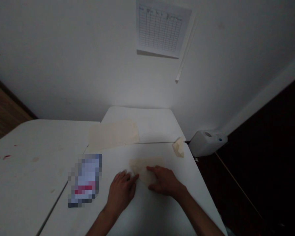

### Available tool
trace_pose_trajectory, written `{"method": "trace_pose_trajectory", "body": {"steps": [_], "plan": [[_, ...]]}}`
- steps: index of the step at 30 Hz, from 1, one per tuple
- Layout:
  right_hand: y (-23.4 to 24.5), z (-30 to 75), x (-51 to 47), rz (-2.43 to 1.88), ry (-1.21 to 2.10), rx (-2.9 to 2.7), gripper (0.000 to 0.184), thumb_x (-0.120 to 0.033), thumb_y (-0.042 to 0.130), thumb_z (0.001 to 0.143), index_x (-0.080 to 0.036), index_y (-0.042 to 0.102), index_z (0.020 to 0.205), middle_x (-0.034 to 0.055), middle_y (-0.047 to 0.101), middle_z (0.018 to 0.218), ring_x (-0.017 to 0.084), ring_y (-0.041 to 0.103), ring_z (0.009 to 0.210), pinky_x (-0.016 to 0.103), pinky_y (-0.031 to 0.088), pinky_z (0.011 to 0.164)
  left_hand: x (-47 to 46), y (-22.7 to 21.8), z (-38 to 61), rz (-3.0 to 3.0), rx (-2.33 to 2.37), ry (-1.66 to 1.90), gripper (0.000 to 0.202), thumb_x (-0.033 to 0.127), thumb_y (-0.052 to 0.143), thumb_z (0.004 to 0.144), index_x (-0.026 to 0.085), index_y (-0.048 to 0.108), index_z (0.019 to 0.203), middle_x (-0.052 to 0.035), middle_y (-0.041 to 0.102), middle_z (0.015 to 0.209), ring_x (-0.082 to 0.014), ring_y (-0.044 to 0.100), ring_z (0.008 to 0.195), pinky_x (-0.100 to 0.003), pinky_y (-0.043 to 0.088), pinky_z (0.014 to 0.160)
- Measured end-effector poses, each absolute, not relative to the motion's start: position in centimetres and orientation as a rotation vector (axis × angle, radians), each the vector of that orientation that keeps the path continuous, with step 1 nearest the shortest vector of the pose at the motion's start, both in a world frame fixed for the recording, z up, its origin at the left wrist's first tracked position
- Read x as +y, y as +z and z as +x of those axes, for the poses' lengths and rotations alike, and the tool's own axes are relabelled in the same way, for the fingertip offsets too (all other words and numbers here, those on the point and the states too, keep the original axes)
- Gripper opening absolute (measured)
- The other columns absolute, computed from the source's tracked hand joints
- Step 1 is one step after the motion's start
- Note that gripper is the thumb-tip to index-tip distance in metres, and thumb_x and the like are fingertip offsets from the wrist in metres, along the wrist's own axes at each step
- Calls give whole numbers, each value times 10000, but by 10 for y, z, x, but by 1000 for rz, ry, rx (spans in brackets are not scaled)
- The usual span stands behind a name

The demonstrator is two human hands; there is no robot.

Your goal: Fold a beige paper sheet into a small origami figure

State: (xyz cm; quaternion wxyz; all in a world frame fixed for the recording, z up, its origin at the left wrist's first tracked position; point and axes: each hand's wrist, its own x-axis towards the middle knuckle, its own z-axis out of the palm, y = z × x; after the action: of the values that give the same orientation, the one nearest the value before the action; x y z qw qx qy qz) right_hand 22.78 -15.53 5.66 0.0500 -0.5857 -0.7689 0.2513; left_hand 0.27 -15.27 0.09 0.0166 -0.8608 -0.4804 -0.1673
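Observation:
My left hand (121,191) rests on the white table top (147,216), its fingertips touching the left edge of a pale cream folded sheet (145,170). The sheet may be dough or paper; the picture does not settle which. My right hand (163,180) lies flat across the sheet's right part, hiding some of it. Neither hand visibly grips it. A larger flat cream sheet (113,134) lies farther off, across the seam between tables. A small folded cream piece (178,147) sits near the far right corner.
A pixelated packet with a red band (85,180) lies left of my left hand. A second white table (31,170) with small red stains adjoins on the left. A white plastic canister (207,142) stands beyond the right edge, where the floor is dark. A printed chart (161,28) hangs on the wall.

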Motion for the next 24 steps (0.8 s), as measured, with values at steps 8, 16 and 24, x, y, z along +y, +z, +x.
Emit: {"method": "trace_pose_trajectory", "body": {"steps": [8, 16, 24], "plan": [[55, 229, -156, -1772, 781, -2322, 791, -427, 729, 681, -325, 411, 1398, 63, 586, 1252, 293, 582, 1085, 392, 415, 938, -140, 3, -8, -2545, -1606, -439, 328, 233, 510, 859, 264, 688, 1133, -72, 715, 977, -312, 612, 1016, -473, 456, 908], [56, 228, -155, -1811, 789, -2321, 800, -431, 731, 674, -335, 407, 1400, 66, 574, 1277, 293, 580, 1098, 395, 409, 939, -135, 2, -17, -2427, -1676, -472, 325, 255, 489, 869, 219, 691, 1121, -92, 717, 961, -316, 612, 1005, -459, 459, 875], [54, 229, -156, -1772, 786, -2315, 804, -405, 731, 669, -316, 410, 1401, 75, 548, 1326, 298, 545, 1162, 391, 386, 981, -142, 2, -13, -2476, -1465, -570, 325, 168, 481, 861, 139, 635, 1145, -149, 635, 1006, -287, 590, 930, -449, 499, 813]]}}
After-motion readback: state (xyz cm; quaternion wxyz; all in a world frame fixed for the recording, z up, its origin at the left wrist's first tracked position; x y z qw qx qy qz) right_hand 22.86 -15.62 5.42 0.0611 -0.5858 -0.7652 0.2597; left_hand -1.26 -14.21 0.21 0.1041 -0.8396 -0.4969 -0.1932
